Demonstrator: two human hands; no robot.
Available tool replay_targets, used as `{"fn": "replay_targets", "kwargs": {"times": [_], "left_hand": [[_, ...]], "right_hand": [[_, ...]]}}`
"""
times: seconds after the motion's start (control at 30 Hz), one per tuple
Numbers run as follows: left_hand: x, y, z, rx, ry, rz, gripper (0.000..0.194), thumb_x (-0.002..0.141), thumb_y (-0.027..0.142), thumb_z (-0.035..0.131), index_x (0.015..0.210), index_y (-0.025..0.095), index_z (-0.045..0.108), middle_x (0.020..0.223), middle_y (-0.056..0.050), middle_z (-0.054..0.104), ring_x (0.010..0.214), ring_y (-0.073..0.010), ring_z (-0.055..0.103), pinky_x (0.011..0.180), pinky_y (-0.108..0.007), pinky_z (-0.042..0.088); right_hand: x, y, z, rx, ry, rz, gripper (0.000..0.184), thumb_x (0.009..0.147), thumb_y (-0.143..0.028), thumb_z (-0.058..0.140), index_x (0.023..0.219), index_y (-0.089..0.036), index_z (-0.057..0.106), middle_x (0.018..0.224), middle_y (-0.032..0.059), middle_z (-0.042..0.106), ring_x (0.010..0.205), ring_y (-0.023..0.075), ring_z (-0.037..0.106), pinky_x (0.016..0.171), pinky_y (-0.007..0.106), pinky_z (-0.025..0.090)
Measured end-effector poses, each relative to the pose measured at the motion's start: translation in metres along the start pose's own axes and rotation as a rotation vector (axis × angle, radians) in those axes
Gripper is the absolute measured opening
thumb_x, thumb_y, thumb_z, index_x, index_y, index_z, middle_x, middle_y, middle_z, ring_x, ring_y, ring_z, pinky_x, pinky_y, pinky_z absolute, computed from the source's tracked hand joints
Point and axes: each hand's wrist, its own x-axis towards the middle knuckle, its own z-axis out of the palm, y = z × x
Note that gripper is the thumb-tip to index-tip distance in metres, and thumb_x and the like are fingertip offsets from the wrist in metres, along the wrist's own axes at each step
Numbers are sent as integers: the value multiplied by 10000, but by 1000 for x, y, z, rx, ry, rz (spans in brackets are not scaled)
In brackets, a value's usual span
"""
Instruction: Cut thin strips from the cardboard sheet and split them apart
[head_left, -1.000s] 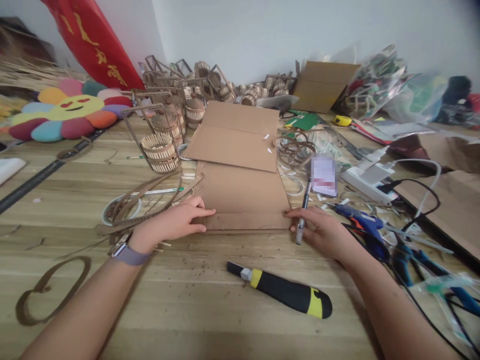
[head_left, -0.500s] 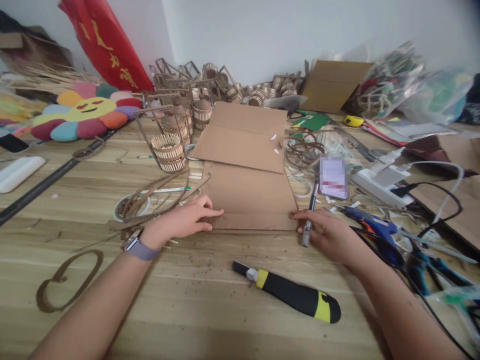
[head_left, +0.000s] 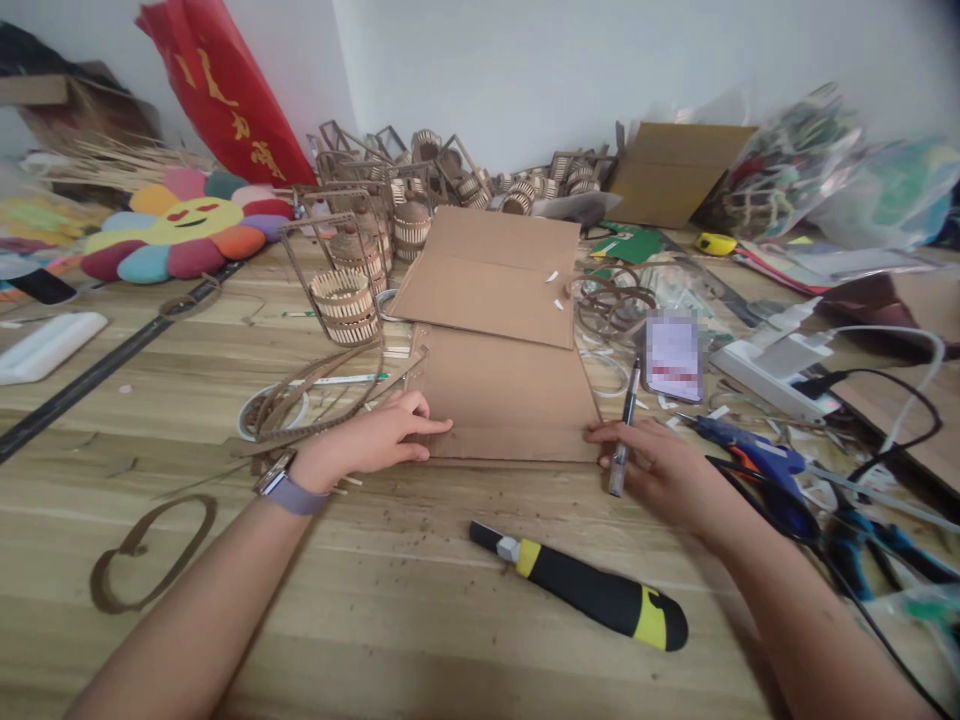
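A flat brown cardboard sheet (head_left: 506, 385) lies on the wooden floor before me. My left hand (head_left: 379, 440) rests on its near left corner, fingers stretched flat along the folded near strip. My right hand (head_left: 660, 470) touches the near right corner with its fingertips while its fingers are closed round a silver and black pen (head_left: 626, 425) that points away from me. A second, larger cardboard piece (head_left: 491, 270) overlaps the far edge of the sheet.
A black and yellow utility knife (head_left: 589, 593) lies near me. A blue glue gun (head_left: 754, 462), cables and a power strip (head_left: 776, 360) crowd the right. Woven cardboard baskets (head_left: 345, 300), a tape roll (head_left: 259, 412) and a flower cushion (head_left: 176, 235) sit to the left.
Both hands stay on the near corners of the sheet. The view has shifted slightly to the left, so everything sits a little further right in the frame.
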Motion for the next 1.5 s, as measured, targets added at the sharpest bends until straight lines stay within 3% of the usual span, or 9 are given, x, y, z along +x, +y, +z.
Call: {"fn": "replay_targets", "kwargs": {"times": [0.33, 0.97, 1.23, 1.37, 1.5], "left_hand": [[-6, -14, -10, -69, -41, 69, 505, 862, 137, 602, 1337, 309, 596, 1205, -34, 527, 1116, -182, 499, 1020, -288, 364], [-6, -6, -9, 39, -46, 46, 510, 850, 120, 587, 1328, 298, 600, 1179, -35, 524, 1105, -188, 506, 1006, -290, 383], [-5, 6, -10, 112, -10, 24, 413, 916, 126, 505, 1278, 278, 634, 1140, -40, 542, 1069, -193, 520, 988, -305, 388], [-2, 19, -10, 164, -54, -13, 522, 884, 67, 492, 1340, 304, 583, 1121, -39, 521, 1050, -190, 514, 948, -286, 400], [10, 36, -15, 271, -178, 21, 747, 816, -47, 426, 1414, 395, 485, 1092, -21, 483, 939, -141, 517, 839, -211, 409]], "right_hand": [[-1, 12, 5, 3, 12, -33, 211, 858, -328, 550, 1001, -269, 693, 1022, 70, 752, 888, 262, 694, 786, 437, 548], [-2, 6, 4, 34, -17, 22, 204, 880, -302, 529, 1023, -262, 668, 1071, 68, 735, 951, 247, 672, 852, 429, 521], [-1, -2, 0, 25, -36, 45, 251, 844, -214, 498, 1024, -253, 669, 1053, 52, 738, 958, 229, 663, 872, 405, 507], [-1, -6, -2, 36, -36, 37, 250, 836, -197, 489, 1006, -242, 667, 1052, 57, 736, 955, 224, 659, 878, 396, 499], [0, -9, -3, 40, -33, 38, 243, 824, -181, 494, 990, -231, 664, 1019, 58, 738, 923, 219, 661, 863, 380, 495]]}}
